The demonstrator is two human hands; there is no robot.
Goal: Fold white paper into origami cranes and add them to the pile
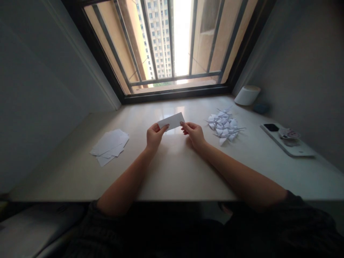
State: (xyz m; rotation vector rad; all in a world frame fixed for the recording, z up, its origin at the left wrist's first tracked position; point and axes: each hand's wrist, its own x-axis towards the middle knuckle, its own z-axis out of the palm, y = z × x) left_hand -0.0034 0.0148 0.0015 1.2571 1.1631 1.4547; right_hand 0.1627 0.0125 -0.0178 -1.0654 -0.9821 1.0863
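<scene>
A small white paper slip [172,121] is held up over the middle of the pale desk [172,172]. My left hand [154,137] pinches its left end with thumb and fingers closed. My right hand [194,134] pinches its right end the same way. The slip is tilted, its right side slightly higher. Both forearms reach in from the near edge of the desk.
A loose stack of white paper sheets [110,146] lies to the left. A pile of several folded white paper shapes [224,126] sits to the right. Farther right are a white phone [286,141], a white roll [247,95] and a barred window [172,46] behind.
</scene>
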